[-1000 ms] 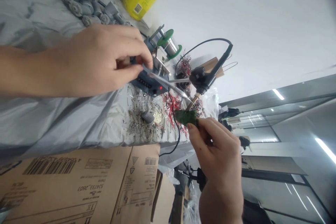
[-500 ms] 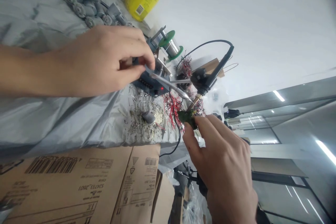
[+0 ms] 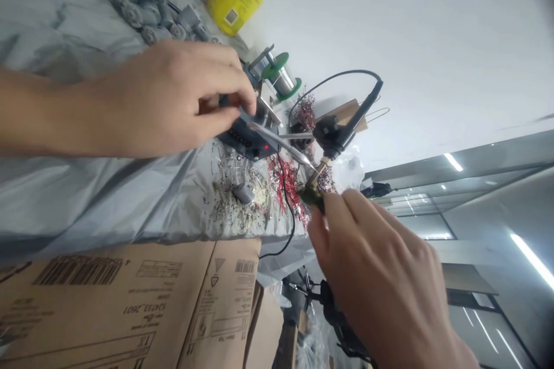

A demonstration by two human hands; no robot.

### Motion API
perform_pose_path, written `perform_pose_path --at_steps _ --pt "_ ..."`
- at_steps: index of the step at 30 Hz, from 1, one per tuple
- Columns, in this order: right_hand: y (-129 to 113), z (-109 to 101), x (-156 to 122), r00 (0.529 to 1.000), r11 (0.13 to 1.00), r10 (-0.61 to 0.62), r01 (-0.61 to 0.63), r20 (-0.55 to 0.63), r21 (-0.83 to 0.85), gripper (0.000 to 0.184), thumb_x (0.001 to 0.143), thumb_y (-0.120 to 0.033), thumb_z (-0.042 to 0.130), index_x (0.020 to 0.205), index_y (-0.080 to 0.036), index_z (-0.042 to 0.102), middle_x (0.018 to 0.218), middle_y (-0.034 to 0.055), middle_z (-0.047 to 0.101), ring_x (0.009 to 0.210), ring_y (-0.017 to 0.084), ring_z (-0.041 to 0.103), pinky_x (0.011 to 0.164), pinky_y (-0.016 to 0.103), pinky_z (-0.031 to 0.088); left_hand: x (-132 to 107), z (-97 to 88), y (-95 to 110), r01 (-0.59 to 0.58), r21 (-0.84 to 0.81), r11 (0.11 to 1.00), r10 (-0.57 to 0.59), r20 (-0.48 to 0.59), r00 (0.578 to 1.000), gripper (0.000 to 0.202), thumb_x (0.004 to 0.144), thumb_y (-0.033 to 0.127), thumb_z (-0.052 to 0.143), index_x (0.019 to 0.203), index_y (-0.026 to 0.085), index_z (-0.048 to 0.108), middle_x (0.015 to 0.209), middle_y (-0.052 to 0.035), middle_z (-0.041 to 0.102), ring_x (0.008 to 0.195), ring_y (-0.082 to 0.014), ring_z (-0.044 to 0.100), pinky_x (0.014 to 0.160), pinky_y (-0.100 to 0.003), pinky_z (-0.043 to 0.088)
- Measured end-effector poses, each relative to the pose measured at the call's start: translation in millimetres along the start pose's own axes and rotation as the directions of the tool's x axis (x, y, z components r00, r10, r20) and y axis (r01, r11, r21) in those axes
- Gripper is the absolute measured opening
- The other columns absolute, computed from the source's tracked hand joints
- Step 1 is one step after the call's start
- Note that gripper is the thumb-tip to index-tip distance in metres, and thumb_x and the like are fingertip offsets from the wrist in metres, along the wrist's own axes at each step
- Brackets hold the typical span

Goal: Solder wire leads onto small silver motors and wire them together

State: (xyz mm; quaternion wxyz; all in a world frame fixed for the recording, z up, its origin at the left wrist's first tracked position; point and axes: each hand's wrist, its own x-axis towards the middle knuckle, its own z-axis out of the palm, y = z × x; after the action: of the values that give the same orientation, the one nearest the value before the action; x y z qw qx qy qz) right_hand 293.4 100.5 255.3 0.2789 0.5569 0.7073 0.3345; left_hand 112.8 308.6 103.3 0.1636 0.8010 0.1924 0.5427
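A small green piece (image 3: 310, 196) lies at ten o'clock from the right hand (image 3: 376, 265), pinched between thumb and fingers that partly hide its long axis. The soldering iron (image 3: 337, 137) slants to it from one o'clock; contact is unclear. The nearer right hand extends from five o'clock, knuckles up; the left hand (image 3: 186, 89), from nine, apparently pinches a slim silver tool (image 3: 281, 145) angled toward four.
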Motion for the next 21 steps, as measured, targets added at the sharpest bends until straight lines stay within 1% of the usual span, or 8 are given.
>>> perform_pose_path --at_steps 3,6,8,11,14,17,19,21 --pt "17 11 -17 0.985 0.985 0.165 -0.167 0.039 0.05 0.025 0.104 -0.017 0.055 0.079 -0.023 0.055 0.072 0.0042 0.06 0.059 0.019 0.052 0.055 0.032 0.026 0 0.5 -2 -0.034 -0.039 0.999 0.033 -0.022 0.999 0.034 0.11 0.031 0.05 0.108 0.018 0.081 0.106 0.0004 0.071 0.069 -0.0093 0.056 0.069 -0.024 0.04" --pt "29 30 -36 0.93 0.918 0.362 -0.368 0.071 0.15 0.022 0.107 -0.034 0.058 0.089 -0.024 0.066 0.079 0.0055 0.071 0.061 0.022 0.058 0.056 0.032 0.031 0 2.0 -5 -0.074 -0.071 0.995 0.072 -0.033 0.997 0.028 0.11 0.025 0.053 0.107 0.017 0.08 0.105 0.0001 0.07 0.072 -0.0097 0.057 0.072 -0.025 0.042" --pt "30 42 -47 0.89 0.857 0.446 -0.454 0.092 0.244 0.021 0.105 -0.037 0.059 0.093 -0.025 0.071 0.081 0.0047 0.074 0.063 0.022 0.06 0.058 0.033 0.036 -1 3.0 -7 -0.079 -0.086 0.993 0.077 -0.027 0.997 0.024 0.109 0.022 0.056 0.109 0.018 0.079 0.105 0.0004 0.07 0.073 -0.0097 0.058 0.072 -0.025 0.043" --pt "23 61 -61 0.839 0.759 0.539 -0.522 0.076 0.388 0.022 0.105 -0.038 0.06 0.099 -0.025 0.076 0.085 0.0037 0.076 0.066 0.02 0.065 0.062 0.033 0.042 -2 3.5 -7 -0.057 -0.087 0.995 0.056 -0.021 0.998 0.021 0.109 0.022 0.059 0.11 0.019 0.079 0.104 0.0009 0.07 0.07 -0.0088 0.056 0.07 -0.024 0.042" --pt "17 79 -74 0.79 0.675 0.613 -0.531 0.011 0.512 0.024 0.107 -0.04 0.063 0.108 -0.024 0.08 0.087 0.0033 0.075 0.067 0.017 0.066 0.067 0.032 0.047 -2 2.0 -4 -0.011 -0.085 0.996 0.011 -0.01 1.0 0.018 0.108 0.023 0.061 0.109 0.02 0.079 0.105 0.0003 0.071 0.073 -0.0095 0.058 0.069 -0.025 0.043" --pt "17 97 -86 0.777 0.639 0.626 -0.454 -0.075 0.621 0.025 0.108 -0.038 0.065 0.117 -0.022 0.082 0.094 0.0045 0.077 0.066 0.014 0.066 0.069 0.031 0.05 -1 0.1 0 0.002 -0.081 0.997 0.001 0.046 0.999 0.018 0.109 0.019 0.06 0.11 0.021 0.078 0.109 -0.0015 0.071 0.086 -0.0116 0.066 0.071 -0.024 0.048" --pt "18 108 -90 0.783 0.628 0.607 -0.369 -0.135 0.686 0.024 0.108 -0.033 0.067 0.122 -0.022 0.083 0.098 0.0046 0.078 0.069 0.013 0.067 0.068 0.028 0.052 -1 -0.6 1 -0.009 -0.067 0.998 0.012 0.046 0.999 0.019 0.11 0.018 0.058 0.112 0.022 0.076 0.108 -0.0014 0.071 0.078 -0.0098 0.065 0.062 -0.022 0.047" --pt "19 115 -91 0.784 0.607 0.592 -0.28 -0.188 0.744 0.024 0.107 -0.025 0.068 0.127 -0.025 0.082 0.099 0.0032 0.077 0.069 0.012 0.068 0.067 0.025 0.054 -1 -0.7 0 -0.012 -0.055 0.998 0.016 0.066 0.998 0.02 0.111 0.018 0.055 0.112 0.024 0.074 0.108 -0.0013 0.07 0.072 -0.009 0.064 0.057 -0.021 0.048"
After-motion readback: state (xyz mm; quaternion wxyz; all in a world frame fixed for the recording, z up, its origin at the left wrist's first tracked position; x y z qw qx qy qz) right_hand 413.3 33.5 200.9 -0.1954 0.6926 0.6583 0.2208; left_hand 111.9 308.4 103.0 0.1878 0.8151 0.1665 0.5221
